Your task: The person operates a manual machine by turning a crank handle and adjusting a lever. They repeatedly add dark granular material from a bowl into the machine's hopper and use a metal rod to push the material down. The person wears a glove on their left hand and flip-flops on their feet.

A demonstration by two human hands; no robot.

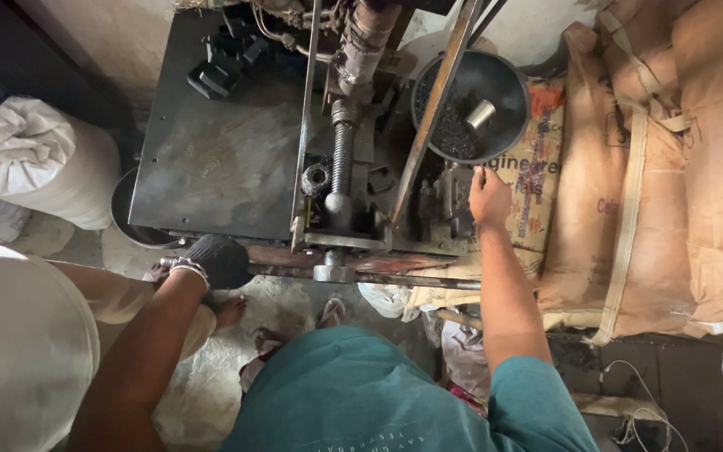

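My left hand (215, 259) wears a dark glove and grips a horizontal metal lever bar (395, 278) at the front edge of a dark machine. My right hand (489, 197) is bare and rests with curled fingers on the machine's metal block (449, 205), just below a round black bowl (508, 84). The bowl holds dark powder and a small metal cup (480, 114). A threaded screw shaft (342, 159) runs down the middle of the machine. Whether the right hand holds anything is hidden.
The flat dark steel table (211, 159) carries several black moulded pieces (223, 63) at the back. Tan sacks (671, 167) stack on the right, a white sack (35, 159) on the left. Another person's pale sleeve (18, 343) is at lower left.
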